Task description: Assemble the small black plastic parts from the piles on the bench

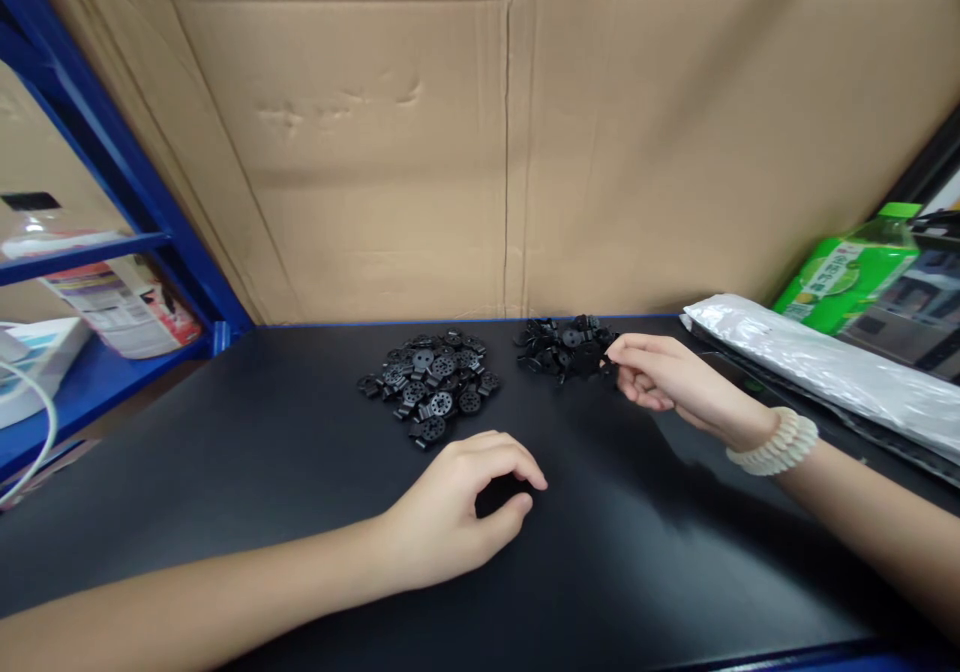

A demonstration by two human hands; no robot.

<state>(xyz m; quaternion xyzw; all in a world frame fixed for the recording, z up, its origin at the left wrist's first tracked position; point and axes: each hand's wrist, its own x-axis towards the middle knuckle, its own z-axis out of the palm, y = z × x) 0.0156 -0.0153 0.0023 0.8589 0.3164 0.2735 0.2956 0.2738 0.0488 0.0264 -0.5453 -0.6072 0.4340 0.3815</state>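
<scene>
2 heaps of small round black plastic discs (pixel 431 384) and clips (pixel 561 344) lie on the matte black table (pixel 225 452). The right hand (pixel 660 377) pinches a clip at the right heap; the left hand (pixel 457 507) rests curled, holding nothing visible.

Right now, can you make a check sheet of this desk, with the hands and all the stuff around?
Surface: black tabletop, smooth, slightly glossy.
Job's things: left pile of black round parts; right pile of black parts, apart from it.
Clutter: silver plastic bag; green bottle behind it.
Grippers: left hand curled on the table, holding nothing seen; right hand pinching a part at the right pile, beaded bracelet on its wrist.
Cables: white cable, far left.
Surroundings: cardboard wall; blue shelf with a bottle.
</scene>
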